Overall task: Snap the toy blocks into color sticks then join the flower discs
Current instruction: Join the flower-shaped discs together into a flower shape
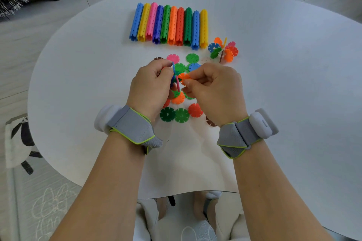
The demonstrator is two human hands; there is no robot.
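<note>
Since color sticks (168,25) lie snapped at 12 o'clock, I count blocks done; left hand (150,88) pinches blue-pink disc cluster (177,84) at centre, right hand (215,88) pinches orange disc (183,78) beside it. Unjoined: loose discs (181,115) around 6 o'clock.

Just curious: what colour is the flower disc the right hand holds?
Orange flower disc; head view.

Bright even daylight, soft shadows under hands (184,86), wide-angle edge distortion.
</note>
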